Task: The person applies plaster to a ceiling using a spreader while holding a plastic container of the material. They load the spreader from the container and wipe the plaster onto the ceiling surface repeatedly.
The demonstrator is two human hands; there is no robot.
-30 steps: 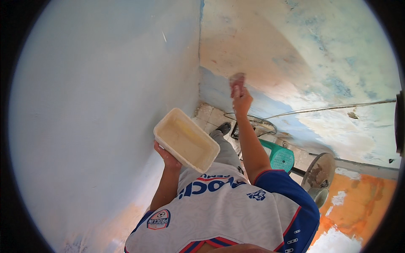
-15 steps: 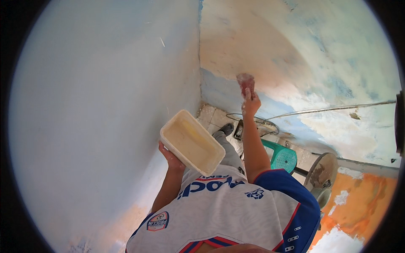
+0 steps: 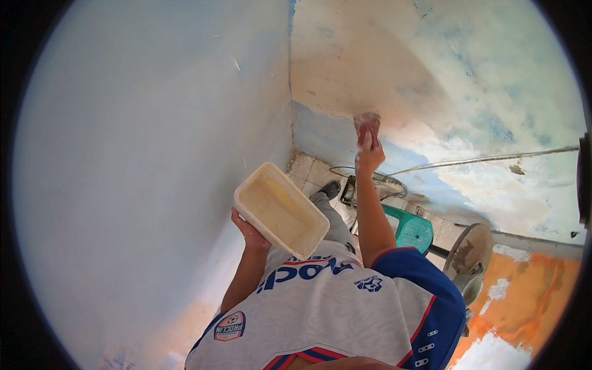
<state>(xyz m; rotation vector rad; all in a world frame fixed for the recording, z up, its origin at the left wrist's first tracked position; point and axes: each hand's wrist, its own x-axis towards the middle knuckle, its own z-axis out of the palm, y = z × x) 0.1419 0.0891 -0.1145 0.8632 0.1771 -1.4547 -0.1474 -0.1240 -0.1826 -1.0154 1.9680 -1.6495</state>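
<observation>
My left hand (image 3: 250, 232) grips a cream rectangular tub (image 3: 245, 217) from its lower left side, in front of my shirt. A beige layer with a yellowish streak shows inside the tub, which is tilted. With my arm stretched forward, my right hand (image 3: 369, 159) is closed on a dark red, flat hand tool (image 3: 367, 126) that widens toward its top and is smeared with white. Whether it is a brush or a scraper I cannot tell. The tool's wide end is at the patchy wall (image 3: 394, 80), near the border between beige coating and blue paint.
A smooth pale blue wall (image 3: 142, 154) rises on the left and meets the patchy wall at a corner. Below my right arm are a green plastic stool (image 3: 413, 231), a round fan-like object (image 3: 468, 253) and a dark-framed item (image 3: 351, 190) on the tiles. A cable (image 3: 481, 159) crosses the right wall.
My right hand and the red tool have shifted slightly right and down along the wall. The tub and my left hand are nearly still.
</observation>
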